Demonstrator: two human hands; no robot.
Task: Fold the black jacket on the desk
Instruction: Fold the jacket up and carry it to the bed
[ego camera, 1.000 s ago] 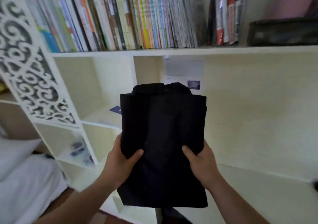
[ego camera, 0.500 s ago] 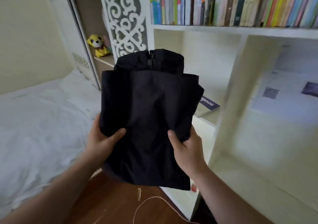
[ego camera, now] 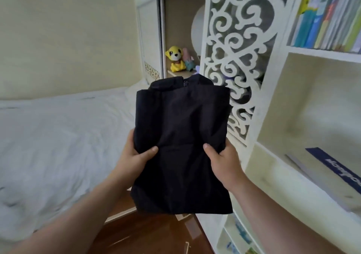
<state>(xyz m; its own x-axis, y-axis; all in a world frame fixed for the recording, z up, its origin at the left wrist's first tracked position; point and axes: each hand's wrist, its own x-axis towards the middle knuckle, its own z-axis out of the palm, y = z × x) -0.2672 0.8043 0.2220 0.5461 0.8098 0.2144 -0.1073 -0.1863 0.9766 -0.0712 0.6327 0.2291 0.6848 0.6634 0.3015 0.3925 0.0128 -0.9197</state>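
The black jacket [ego camera: 181, 136] is folded into a flat rectangle and held up in the air in front of me, collar and zipper at the top. My left hand [ego camera: 136, 156] grips its left edge, thumb on the front. My right hand [ego camera: 222, 160] grips the right edge the same way, fingers hidden behind the cloth. The desk is out of view.
A bed with a white sheet [ego camera: 54, 136] fills the left. A white carved screen panel [ego camera: 234, 58] and white shelves [ego camera: 293, 117] with books stand on the right. A yellow plush dog [ego camera: 175, 60] sits on a ledge behind. Brown wooden floor [ego camera: 146, 234] lies below.
I have turned left with the folded jacket held in both hands; the view swung from the bookshelf toward the bed and the carved panel. Both grips are unchanged.
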